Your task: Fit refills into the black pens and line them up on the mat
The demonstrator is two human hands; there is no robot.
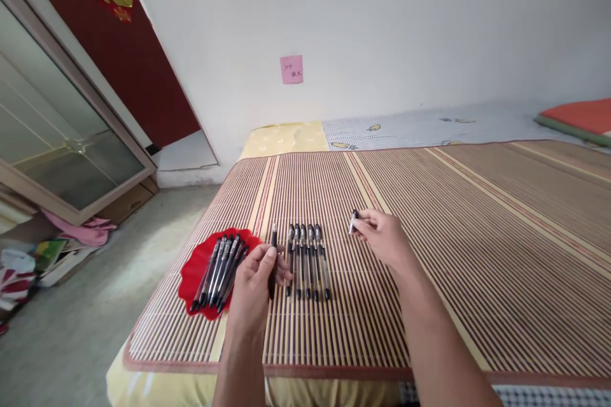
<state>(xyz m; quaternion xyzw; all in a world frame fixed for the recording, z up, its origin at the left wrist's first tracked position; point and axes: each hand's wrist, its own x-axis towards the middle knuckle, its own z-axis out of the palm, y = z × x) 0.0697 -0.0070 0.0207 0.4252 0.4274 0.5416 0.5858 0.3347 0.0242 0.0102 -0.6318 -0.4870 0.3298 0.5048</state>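
Note:
My left hand (255, 286) is closed around a black pen (273, 248), held upright with its bare tip pointing away from me. My right hand (382, 235) pinches a small pen cap (353, 221) between thumb and fingers, a short way to the right of the pen. Between my hands, several black pens (308, 261) lie side by side in a row on the striped bamboo mat (453, 235). Left of my left hand a red scalloped dish (191, 276) holds several more pens (222, 270).
The mat covers a bed with a yellow sheet (286, 138) at the far end and a red pillow (580, 116) at the far right. A pink note (291, 68) sticks to the white wall. Clutter (42, 261) lies on the floor at left below a glass door (57, 140).

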